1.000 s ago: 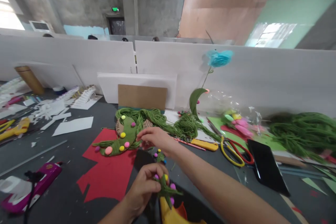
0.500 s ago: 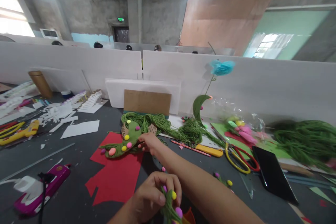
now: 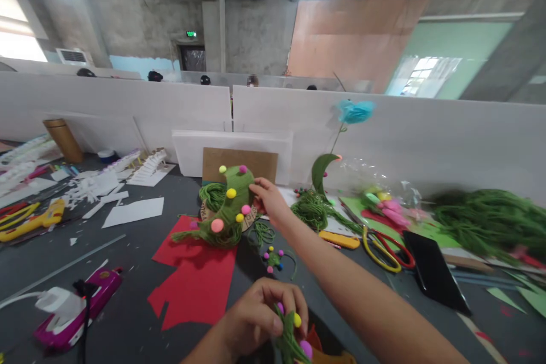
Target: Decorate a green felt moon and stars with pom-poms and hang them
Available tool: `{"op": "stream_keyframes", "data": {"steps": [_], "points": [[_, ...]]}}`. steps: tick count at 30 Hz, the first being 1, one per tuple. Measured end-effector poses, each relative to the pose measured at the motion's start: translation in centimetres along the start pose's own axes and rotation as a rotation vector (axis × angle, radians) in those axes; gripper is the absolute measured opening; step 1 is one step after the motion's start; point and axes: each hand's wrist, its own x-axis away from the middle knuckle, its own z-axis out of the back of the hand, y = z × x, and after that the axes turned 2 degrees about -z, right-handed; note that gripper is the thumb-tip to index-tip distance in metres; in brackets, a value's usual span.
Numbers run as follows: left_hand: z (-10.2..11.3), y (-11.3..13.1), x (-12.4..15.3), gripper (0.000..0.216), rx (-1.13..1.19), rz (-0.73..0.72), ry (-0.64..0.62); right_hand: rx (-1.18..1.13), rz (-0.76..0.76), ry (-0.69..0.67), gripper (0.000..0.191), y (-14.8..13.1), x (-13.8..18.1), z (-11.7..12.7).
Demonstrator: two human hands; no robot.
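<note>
My right hand (image 3: pixel 269 200) reaches forward and pinches the right edge of a green yarn-wrapped crescent moon (image 3: pixel 239 182) dotted with yellow, pink and purple pompoms. The crescent is raised and tilted above a coil of green yarn (image 3: pixel 213 196) and red paper (image 3: pixel 200 290). Low in front, my left hand (image 3: pixel 262 313) is closed around another green yarn-wrapped piece (image 3: pixel 290 334) with purple and yellow pompoms; its lower end is cut off by the frame. Between the hands lies a small green star (image 3: pixel 273 260) with pompoms at its tips and a yarn tail.
Scissors (image 3: pixel 384 250) and a black phone (image 3: pixel 435 273) lie at right, with a yellow utility knife (image 3: pixel 339 239) nearby. A larger green yarn heap (image 3: pixel 490 222) is farther right. At left are a magenta power strip (image 3: pixel 79 313), a yellow glue gun (image 3: pixel 46 219) and white paper scraps (image 3: pixel 132 212).
My right hand has lifted the crescent moon up and to the right, off the yarn and red paper. The small star has come into view. My left hand keeps its grip.
</note>
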Motion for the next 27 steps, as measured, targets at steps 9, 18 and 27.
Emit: {"op": "stream_keyframes", "data": {"steps": [9,18,27], "points": [[0.7,0.1,0.1,0.008,-0.176,0.041,0.110,0.027,0.296,0.219,0.020,-6.0,6.9,11.4],[1.2,2.6,-0.3,0.016,-0.338,0.170,0.293,-0.001,0.207,0.322,0.013,-6.8,15.5,16.5],[-1.0,2.2,1.8,0.011,-0.481,0.454,0.063,-0.224,0.125,0.316,0.016,-5.5,18.9,17.8]]}}
